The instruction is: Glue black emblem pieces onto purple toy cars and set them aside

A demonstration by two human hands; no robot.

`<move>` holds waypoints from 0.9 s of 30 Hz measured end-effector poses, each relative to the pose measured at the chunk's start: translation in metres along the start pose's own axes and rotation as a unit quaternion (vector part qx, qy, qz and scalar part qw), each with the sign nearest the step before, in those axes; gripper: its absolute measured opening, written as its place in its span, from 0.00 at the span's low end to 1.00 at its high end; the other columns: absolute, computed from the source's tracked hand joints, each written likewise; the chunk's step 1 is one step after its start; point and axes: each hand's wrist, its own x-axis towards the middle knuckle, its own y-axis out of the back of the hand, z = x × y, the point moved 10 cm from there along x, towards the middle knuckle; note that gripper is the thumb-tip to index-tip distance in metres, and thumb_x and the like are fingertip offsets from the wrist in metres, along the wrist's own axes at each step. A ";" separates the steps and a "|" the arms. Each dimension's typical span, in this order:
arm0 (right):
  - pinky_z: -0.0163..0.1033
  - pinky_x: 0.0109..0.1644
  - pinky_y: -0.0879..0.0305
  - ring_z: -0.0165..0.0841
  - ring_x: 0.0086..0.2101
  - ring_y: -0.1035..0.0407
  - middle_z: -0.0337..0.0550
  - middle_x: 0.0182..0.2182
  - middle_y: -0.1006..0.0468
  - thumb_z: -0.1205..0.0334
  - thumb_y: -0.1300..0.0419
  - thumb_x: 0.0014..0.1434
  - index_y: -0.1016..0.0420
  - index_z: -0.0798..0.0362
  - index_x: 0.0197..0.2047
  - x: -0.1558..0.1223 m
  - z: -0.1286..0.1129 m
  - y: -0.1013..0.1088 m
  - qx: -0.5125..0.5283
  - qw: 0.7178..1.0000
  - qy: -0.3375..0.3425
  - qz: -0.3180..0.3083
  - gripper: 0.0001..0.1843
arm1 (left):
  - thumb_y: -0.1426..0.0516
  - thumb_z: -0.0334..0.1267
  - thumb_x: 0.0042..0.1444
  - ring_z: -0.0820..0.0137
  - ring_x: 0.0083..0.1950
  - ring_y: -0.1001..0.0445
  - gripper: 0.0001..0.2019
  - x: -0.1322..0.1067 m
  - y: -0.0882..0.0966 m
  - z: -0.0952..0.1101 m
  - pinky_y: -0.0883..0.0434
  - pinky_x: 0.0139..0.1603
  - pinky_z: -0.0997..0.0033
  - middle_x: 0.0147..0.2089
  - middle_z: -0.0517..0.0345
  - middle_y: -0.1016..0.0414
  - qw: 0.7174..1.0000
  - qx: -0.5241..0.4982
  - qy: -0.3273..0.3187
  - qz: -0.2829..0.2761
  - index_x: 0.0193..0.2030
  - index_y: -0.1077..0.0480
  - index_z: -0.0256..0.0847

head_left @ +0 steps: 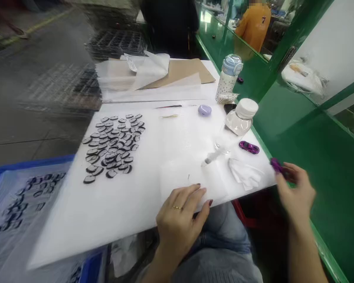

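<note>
Reference landmark: the clear jar (238,122) with the white lid, standing on the white desk (129,208).

Right hand (296,188): located to the right of the jar and nearer to the wearer, beside the desk edge. Thumb and fingers pinch a purple item (275,164). This item appears to be a toy car; the fingers cover part of it, so its full shape cannot be confirmed.

Left hand (179,214): located left of the jar and nearer to the wearer. Fingers lie loosely side by side, thumb apart, with the fingertips on a white sheet (173,179).

Purple toy car (249,147): on the near side of the jar, slightly to its right. A crumpled white tissue (246,173) lies farther toward the wearer.

Lilac case (205,110): left of the jar. Patterned bottle (226,82): behind the jar. Dark-edged pieces (115,145): scattered well left of the jar.
</note>
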 end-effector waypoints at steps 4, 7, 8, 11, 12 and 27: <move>0.82 0.49 0.37 0.74 0.46 0.27 0.68 0.38 0.20 0.48 0.43 0.51 0.22 0.61 0.50 0.030 0.044 0.037 -0.068 0.996 -0.051 0.038 0.30 | 0.36 0.28 0.59 0.65 0.40 0.23 0.05 0.001 -0.001 0.003 0.26 0.38 0.67 0.41 0.53 0.18 1.000 0.015 0.004 0.009 0.42 0.22 0.36; 0.77 0.57 0.38 0.68 0.54 0.30 0.68 0.48 0.21 0.50 0.46 0.57 0.25 0.59 0.55 0.041 0.010 0.024 -0.044 0.998 0.010 0.041 0.29 | 0.36 0.28 0.59 0.65 0.40 0.23 0.04 0.002 -0.001 0.004 0.26 0.37 0.67 0.40 0.54 0.18 1.000 0.021 0.005 0.011 0.41 0.22 0.36; 0.70 0.58 0.34 0.61 0.54 0.28 0.63 0.51 0.21 0.50 0.47 0.59 0.27 0.57 0.59 0.044 -0.012 0.010 -0.018 0.998 0.048 0.021 0.29 | 0.36 0.29 0.60 0.65 0.39 0.23 0.04 0.002 -0.001 0.004 0.27 0.36 0.67 0.40 0.54 0.18 1.000 0.023 0.006 0.011 0.41 0.22 0.37; 0.54 0.56 0.27 0.49 0.51 0.25 0.51 0.53 0.20 0.51 0.43 0.60 0.32 0.50 0.64 0.048 -0.085 -0.043 0.051 0.978 0.176 -0.098 0.30 | 0.37 0.29 0.61 0.65 0.39 0.23 0.04 0.001 -0.002 0.002 0.26 0.36 0.66 0.40 0.54 0.18 0.999 0.030 0.010 0.006 0.42 0.22 0.37; 0.55 0.55 0.27 0.50 0.51 0.25 0.51 0.52 0.19 0.53 0.41 0.59 0.31 0.49 0.64 0.049 -0.103 -0.054 0.058 0.969 0.206 -0.125 0.30 | 0.37 0.30 0.61 0.65 0.39 0.23 0.04 0.001 -0.002 0.002 0.26 0.37 0.66 0.41 0.54 0.18 0.999 0.031 0.011 0.005 0.42 0.22 0.38; 0.46 0.46 0.21 0.40 0.41 0.21 0.43 0.40 0.17 0.60 0.37 0.66 0.23 0.46 0.43 -0.057 -0.228 -0.021 0.321 0.833 0.379 -0.245 0.03 | 0.43 0.28 0.66 0.67 0.46 0.20 0.15 -0.003 -0.002 -0.004 0.23 0.47 0.69 0.47 0.54 0.20 0.999 -0.021 0.038 -0.016 0.58 0.29 0.39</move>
